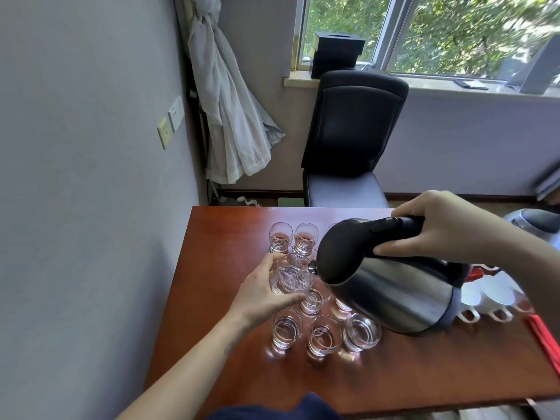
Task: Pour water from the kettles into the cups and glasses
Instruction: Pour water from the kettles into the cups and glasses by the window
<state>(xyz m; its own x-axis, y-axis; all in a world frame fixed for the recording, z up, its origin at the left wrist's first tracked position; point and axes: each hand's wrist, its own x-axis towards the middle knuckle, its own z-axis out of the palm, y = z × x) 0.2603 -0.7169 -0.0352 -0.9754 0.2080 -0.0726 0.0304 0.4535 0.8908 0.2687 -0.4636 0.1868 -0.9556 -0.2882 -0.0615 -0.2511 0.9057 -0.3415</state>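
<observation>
My right hand grips the black handle of a steel kettle, tilted with its spout down to the left. The spout sits at the rim of a clear glass that my left hand holds lifted above the table; water shows in the glass. Several more clear glasses stand in rows on the red-brown table: two at the back, three at the front. White cups stand to the right, partly behind the kettle. A second kettle peeks in at the far right.
A black office chair stands behind the table's far edge. The grey wall runs close along the table's left side. Red items lie at the table's right edge. A dark blue cloth is at the bottom.
</observation>
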